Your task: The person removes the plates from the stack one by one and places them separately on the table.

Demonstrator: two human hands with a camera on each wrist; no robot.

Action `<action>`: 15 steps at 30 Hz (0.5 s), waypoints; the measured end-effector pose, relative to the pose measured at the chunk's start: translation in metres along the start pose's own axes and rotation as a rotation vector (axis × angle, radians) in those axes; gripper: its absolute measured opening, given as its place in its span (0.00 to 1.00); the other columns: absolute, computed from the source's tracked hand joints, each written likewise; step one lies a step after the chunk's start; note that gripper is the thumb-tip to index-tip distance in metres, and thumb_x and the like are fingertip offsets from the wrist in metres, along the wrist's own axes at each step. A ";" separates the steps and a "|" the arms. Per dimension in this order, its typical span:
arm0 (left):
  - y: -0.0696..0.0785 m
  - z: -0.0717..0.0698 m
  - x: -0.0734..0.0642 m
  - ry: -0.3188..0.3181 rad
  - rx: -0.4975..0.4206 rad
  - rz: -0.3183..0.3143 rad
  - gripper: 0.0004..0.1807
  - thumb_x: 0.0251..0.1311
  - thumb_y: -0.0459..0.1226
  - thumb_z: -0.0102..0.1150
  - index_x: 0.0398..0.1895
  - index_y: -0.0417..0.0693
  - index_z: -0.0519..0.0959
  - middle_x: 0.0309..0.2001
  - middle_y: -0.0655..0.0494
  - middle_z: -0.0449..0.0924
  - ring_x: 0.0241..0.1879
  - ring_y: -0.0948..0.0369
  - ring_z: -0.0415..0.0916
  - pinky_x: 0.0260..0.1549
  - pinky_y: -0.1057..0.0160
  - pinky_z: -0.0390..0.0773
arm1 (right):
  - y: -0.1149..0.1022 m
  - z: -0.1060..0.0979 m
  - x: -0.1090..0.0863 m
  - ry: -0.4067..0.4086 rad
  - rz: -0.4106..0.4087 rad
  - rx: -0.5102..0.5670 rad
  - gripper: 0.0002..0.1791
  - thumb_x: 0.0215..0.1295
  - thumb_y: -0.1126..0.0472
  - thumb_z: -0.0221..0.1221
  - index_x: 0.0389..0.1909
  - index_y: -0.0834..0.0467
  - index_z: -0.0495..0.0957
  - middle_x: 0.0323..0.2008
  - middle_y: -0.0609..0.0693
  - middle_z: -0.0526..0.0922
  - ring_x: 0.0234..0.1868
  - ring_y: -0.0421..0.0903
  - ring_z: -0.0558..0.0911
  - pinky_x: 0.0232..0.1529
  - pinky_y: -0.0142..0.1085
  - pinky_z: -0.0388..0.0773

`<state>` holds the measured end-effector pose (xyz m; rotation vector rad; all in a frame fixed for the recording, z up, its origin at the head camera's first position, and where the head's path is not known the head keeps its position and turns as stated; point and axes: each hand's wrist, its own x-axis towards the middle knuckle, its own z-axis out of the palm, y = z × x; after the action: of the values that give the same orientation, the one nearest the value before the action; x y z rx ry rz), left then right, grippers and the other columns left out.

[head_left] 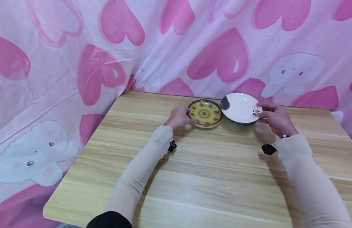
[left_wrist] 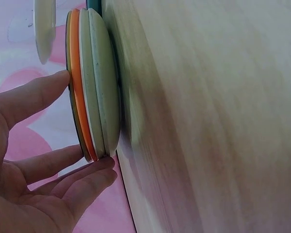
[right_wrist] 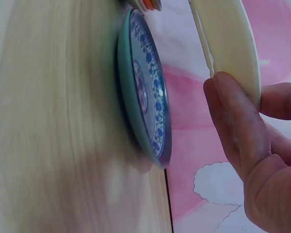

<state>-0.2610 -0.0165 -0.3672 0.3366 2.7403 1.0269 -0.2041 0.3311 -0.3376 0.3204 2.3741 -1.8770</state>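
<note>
My left hand (head_left: 180, 117) grips the rim of a small stack of plates, topped by a yellow patterned plate (head_left: 204, 113). In the left wrist view, thumb and fingertips meet the stack's layered edge (left_wrist: 82, 87), where an orange band shows above pale layers. My right hand (head_left: 276, 118) pinches a white plate (head_left: 241, 106) with a dark patch and a small floral print. That plate is raised, slightly tilted, to the right of the stack. Beneath it a blue-and-white patterned plate (right_wrist: 148, 87) with a teal underside lies on the table, mostly hidden in the head view.
The wood-grain table (head_left: 193, 177) runs back to a pink curtain (head_left: 170, 47) printed with hearts and white cartoon animals. The same curtain hangs along the left side. A dark wrist camera (head_left: 269, 149) sits under the right wrist, another (head_left: 172, 146) by the left.
</note>
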 end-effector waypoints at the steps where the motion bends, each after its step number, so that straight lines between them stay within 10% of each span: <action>1: 0.000 0.000 0.000 0.002 -0.003 0.001 0.39 0.40 0.44 0.73 0.58 0.41 0.71 0.53 0.49 0.76 0.49 0.58 0.72 0.52 0.62 0.75 | 0.001 -0.001 0.000 0.004 0.005 0.006 0.33 0.61 0.69 0.55 0.68 0.58 0.58 0.53 0.44 0.66 0.45 0.36 0.73 0.41 0.26 0.81; 15: 0.002 -0.005 0.000 -0.021 0.001 -0.031 0.40 0.40 0.47 0.72 0.59 0.44 0.70 0.54 0.51 0.74 0.49 0.58 0.71 0.54 0.61 0.74 | 0.005 -0.017 0.000 0.029 0.013 -0.023 0.33 0.63 0.65 0.55 0.68 0.55 0.57 0.56 0.46 0.65 0.46 0.36 0.73 0.42 0.27 0.81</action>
<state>-0.2624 -0.0187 -0.3622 0.3017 2.7192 1.0080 -0.2017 0.3484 -0.3387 0.3624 2.4039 -1.8505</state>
